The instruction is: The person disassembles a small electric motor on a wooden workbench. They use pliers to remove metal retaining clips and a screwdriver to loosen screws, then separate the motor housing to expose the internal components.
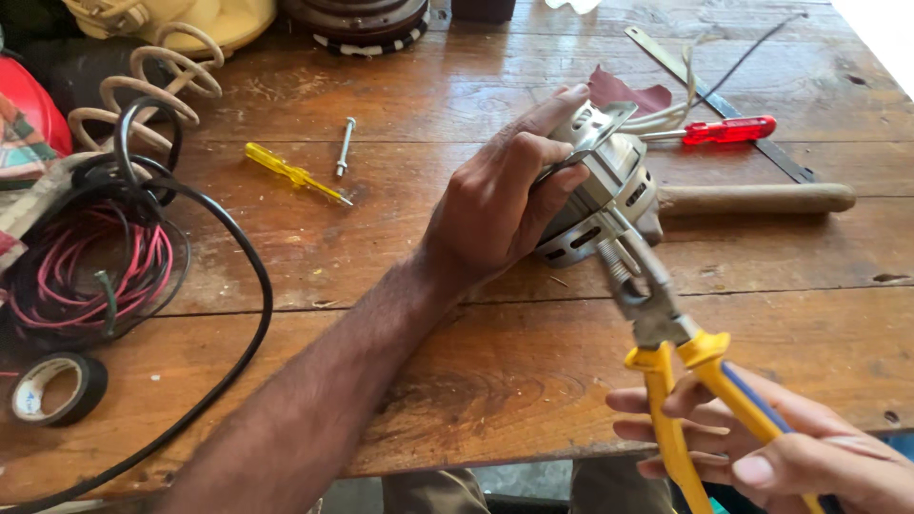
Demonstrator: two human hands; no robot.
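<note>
My left hand grips a grey metal motor housing lying on the wooden table, fingers wrapped over its top and bracket. My right hand holds pliers with yellow handles at the lower right. The pliers' jaws are clamped on a bolt at the motor's lower edge. White wires run out from behind the motor toward the back right.
A yellow screwdriver and a loose bolt lie left of the motor. A red-handled screwdriver, wooden handle and metal ruler sit at the right. Coiled black and red cables and black tape occupy the left.
</note>
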